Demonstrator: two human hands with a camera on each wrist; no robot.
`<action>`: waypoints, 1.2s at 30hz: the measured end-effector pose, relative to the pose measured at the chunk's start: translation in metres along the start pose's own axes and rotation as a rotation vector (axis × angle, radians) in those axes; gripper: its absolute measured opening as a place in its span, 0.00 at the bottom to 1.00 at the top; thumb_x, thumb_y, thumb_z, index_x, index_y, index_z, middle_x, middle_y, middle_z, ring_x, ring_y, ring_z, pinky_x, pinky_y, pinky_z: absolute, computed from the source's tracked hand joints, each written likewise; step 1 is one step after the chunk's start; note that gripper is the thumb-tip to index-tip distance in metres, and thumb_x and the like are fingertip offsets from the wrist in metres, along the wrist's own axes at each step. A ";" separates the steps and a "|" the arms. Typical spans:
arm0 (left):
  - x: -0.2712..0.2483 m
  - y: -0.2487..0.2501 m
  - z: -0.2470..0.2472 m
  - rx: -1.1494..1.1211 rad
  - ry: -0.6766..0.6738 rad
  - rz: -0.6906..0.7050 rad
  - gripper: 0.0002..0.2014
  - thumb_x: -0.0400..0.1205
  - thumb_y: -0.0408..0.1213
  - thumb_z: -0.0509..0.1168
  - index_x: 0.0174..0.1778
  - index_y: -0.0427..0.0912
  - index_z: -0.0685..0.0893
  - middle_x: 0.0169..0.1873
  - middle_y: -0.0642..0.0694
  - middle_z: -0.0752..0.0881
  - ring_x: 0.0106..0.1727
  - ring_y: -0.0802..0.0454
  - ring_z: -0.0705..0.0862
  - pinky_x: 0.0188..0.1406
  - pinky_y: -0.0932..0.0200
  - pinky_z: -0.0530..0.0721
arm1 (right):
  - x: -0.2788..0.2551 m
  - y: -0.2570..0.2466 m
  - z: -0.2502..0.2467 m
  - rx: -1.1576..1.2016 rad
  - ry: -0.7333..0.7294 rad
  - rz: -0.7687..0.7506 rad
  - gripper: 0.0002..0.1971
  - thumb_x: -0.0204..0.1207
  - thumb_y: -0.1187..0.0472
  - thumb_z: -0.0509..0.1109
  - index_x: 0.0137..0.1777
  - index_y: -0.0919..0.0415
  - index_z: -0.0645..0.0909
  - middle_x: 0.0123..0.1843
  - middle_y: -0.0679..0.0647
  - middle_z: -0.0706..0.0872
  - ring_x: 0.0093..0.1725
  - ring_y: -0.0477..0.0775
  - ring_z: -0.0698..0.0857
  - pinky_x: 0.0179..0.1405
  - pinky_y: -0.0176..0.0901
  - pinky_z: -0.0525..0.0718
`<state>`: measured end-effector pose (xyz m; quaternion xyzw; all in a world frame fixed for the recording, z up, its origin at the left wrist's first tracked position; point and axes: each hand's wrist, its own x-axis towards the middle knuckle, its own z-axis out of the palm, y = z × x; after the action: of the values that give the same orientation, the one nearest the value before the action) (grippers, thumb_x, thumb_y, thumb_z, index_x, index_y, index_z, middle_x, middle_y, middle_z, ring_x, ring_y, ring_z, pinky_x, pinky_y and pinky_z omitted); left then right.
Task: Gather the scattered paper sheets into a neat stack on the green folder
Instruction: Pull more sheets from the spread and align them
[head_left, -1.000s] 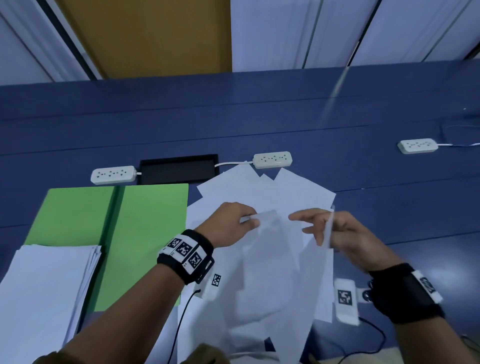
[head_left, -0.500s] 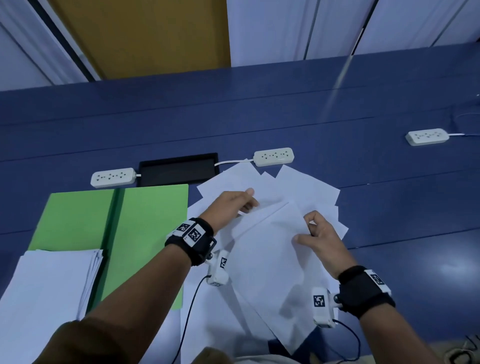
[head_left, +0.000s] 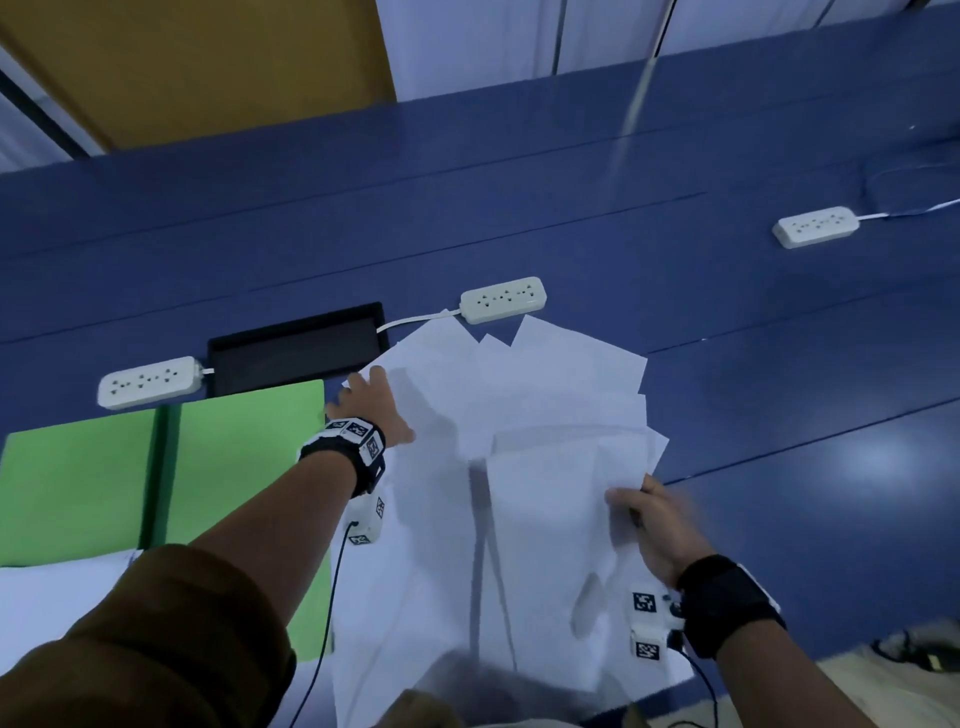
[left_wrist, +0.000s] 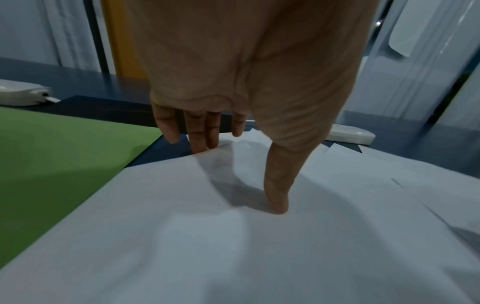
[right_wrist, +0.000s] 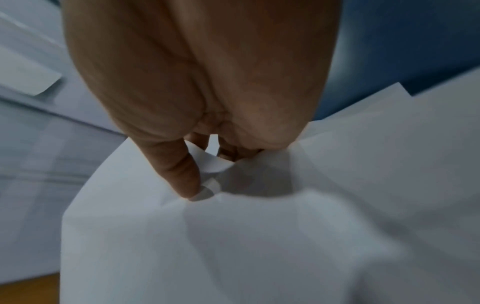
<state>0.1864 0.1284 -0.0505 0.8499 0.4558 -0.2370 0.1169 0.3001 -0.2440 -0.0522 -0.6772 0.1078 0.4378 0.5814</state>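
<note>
Reaching out with the left hand (head_left: 375, 410) to the far left edge of the loose white sheets (head_left: 519, 467), fingers (left_wrist: 200, 131) straight and spread, tips touching the paper edge, thumb pressing down on top. Pinching the right edge of one sheet (right_wrist: 233, 236) with the right hand (head_left: 657, 530), thumb on top and fingers curled underneath, paper buckling at the pinch. Lying fanned and overlapping on the blue table (head_left: 519, 234), just right of the green folder (head_left: 234, 467). Sitting on the near left part of the folder, a stack of paper (head_left: 62, 608). Lying beyond, three white power strips (head_left: 503, 300) and a black tray (head_left: 296, 347).
</note>
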 end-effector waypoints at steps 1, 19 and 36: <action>0.002 0.000 0.001 0.007 -0.003 -0.008 0.53 0.62 0.55 0.85 0.78 0.48 0.61 0.73 0.38 0.70 0.74 0.34 0.75 0.73 0.32 0.73 | 0.005 0.003 -0.002 0.055 0.031 0.019 0.16 0.77 0.73 0.73 0.64 0.78 0.82 0.59 0.69 0.91 0.57 0.68 0.88 0.62 0.62 0.82; -0.081 -0.015 -0.021 -0.553 0.115 0.521 0.06 0.88 0.37 0.67 0.46 0.53 0.83 0.41 0.51 0.88 0.44 0.47 0.83 0.48 0.56 0.76 | -0.075 -0.055 0.044 -0.301 -0.254 -0.274 0.17 0.76 0.83 0.64 0.42 0.65 0.91 0.46 0.59 0.94 0.48 0.56 0.92 0.51 0.46 0.87; -0.176 0.001 -0.105 -0.756 -0.294 0.873 0.08 0.87 0.41 0.71 0.60 0.54 0.90 0.40 0.47 0.90 0.40 0.54 0.81 0.45 0.51 0.82 | -0.106 -0.086 0.068 -0.380 -0.357 -0.530 0.19 0.81 0.80 0.65 0.60 0.63 0.92 0.61 0.61 0.94 0.67 0.67 0.88 0.75 0.68 0.82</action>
<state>0.1352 0.0448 0.1296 0.8165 0.0958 -0.1035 0.5598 0.2615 -0.1970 0.0876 -0.6904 -0.2577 0.3957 0.5481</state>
